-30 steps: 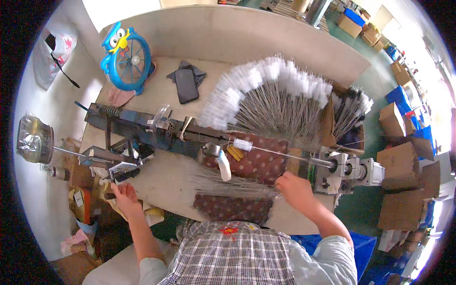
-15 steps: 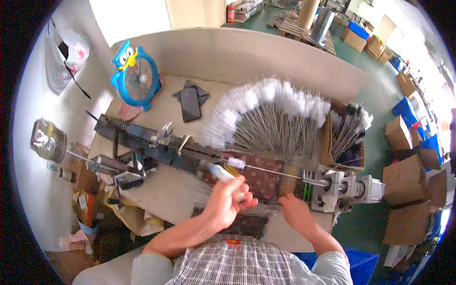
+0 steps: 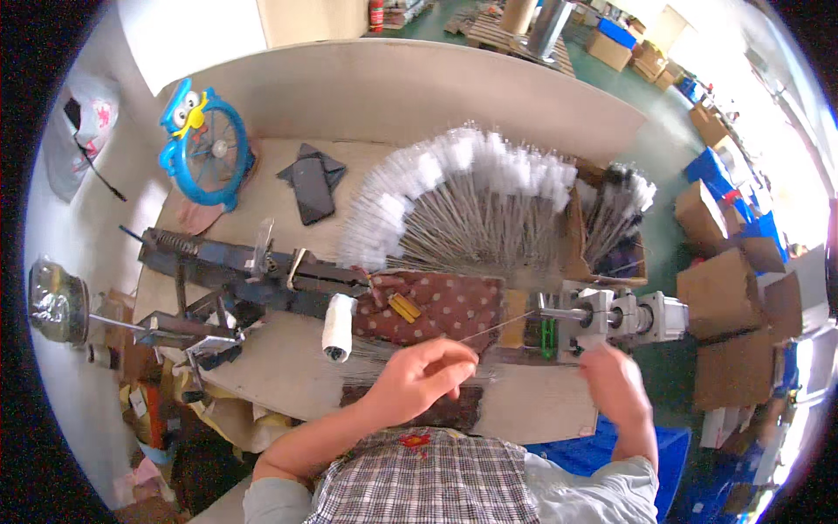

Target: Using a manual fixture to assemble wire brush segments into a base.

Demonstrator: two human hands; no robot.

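Observation:
My left hand (image 3: 428,374) is closed with fingertips together, over the near edge of the dotted brown cloth (image 3: 467,301). From its fingers a thin wire (image 3: 502,327) slants up right to the metal spindle (image 3: 563,313); whatever is at the wire's left end is hidden by the hand. My right hand (image 3: 618,384) is curled just below the spindle's clamp block (image 3: 597,314); its fingertips are blurred and what they hold, if anything, cannot be made out. A white-wrapped cylinder (image 3: 338,327) stands out near the dark machine bar (image 3: 262,271), apart from my left hand.
Many white-bristled wire brushes (image 3: 471,157) fan out at the back, beside a box of dark and white ones (image 3: 615,223). A yellow lighter-like object (image 3: 404,307) lies on the cloth. A phone (image 3: 312,188) and blue fan (image 3: 209,148) are back left; a motor (image 3: 668,316) is right.
My left hand has let go of the white-wrapped cylinder, which now stands farther left, and has closed on the wire. My right hand has moved right, toward the clamp block. The view has shifted slightly.

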